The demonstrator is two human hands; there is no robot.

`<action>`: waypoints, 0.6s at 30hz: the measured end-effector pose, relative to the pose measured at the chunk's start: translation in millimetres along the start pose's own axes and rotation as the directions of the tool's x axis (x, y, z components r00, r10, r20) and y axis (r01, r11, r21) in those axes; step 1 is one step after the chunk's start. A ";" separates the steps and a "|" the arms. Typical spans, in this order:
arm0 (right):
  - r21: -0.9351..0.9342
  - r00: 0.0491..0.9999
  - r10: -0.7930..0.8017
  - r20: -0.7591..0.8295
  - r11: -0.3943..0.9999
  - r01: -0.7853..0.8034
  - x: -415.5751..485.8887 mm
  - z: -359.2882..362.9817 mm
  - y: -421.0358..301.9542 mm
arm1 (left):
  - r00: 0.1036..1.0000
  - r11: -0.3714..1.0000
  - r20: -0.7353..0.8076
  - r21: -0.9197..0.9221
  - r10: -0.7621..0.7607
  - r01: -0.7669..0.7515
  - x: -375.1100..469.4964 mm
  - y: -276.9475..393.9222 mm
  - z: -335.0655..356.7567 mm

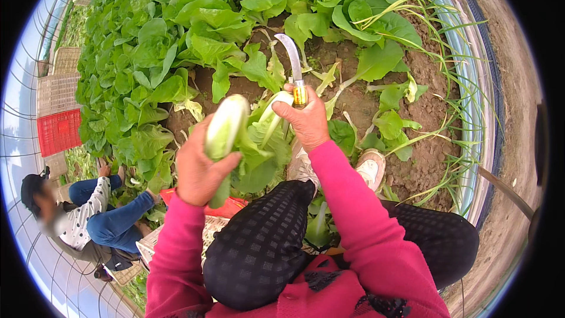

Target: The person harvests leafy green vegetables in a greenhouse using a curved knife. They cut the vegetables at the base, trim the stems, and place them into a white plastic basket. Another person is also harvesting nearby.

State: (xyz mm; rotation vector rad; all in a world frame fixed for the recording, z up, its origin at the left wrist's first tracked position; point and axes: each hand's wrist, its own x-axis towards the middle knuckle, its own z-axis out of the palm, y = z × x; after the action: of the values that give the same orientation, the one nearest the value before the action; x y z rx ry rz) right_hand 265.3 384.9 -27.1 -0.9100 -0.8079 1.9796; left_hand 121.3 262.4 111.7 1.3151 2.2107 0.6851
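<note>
My left hand (197,168) grips a pale-stemmed head of Chinese cabbage (227,123), its white base tilted up and away from me. In my right hand (310,119) is a small sickle (292,55), its curved blade pointing away and a yellow band around its handle. My right thumb also presses on a pale outer leaf stalk (279,98) beside the cabbage head. Whether this leaf is still joined to the head cannot be made out. Loose leaves (348,86) lie on the soil past my shoes.
Dense leafy cabbages (145,57) grow ahead and to the left. A plastic crate with a red bag (229,206) stands by my left knee. Farther left, a co-worker (84,221) sits near a red crate (59,131). Plastic sheeting (479,97) edges the bed at right.
</note>
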 end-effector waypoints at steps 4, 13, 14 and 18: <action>0.124 0.998 0.039 0.040 0.991 -0.044 -12.4 4.3 10.7 | 0.970 0.998 0.239 -0.059 0.051 -0.038 15.3 -12.7 40.6; 0.211 0.964 0.265 -0.011 0.943 -0.257 -26.8 -4.1 23.5 | 0.900 0.891 0.404 -0.331 -0.165 0.311 17.1 -27.2 64.6; 0.207 0.961 0.275 -0.019 0.942 -0.265 -26.4 -5.5 24.8 | 0.909 0.917 0.373 -0.268 -0.185 0.296 15.1 -23.6 65.8; 0.198 0.964 0.262 -0.046 0.948 -0.249 -21.3 -4.8 34.2 | 0.990 0.963 0.139 0.270 -0.017 -0.021 7.0 -13.9 68.5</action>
State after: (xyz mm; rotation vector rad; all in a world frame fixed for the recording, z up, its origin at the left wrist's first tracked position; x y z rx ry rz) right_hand 264.9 351.4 -50.0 -1.0056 -0.4675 2.1900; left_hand 151.9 274.9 49.7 1.4475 2.2451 0.2852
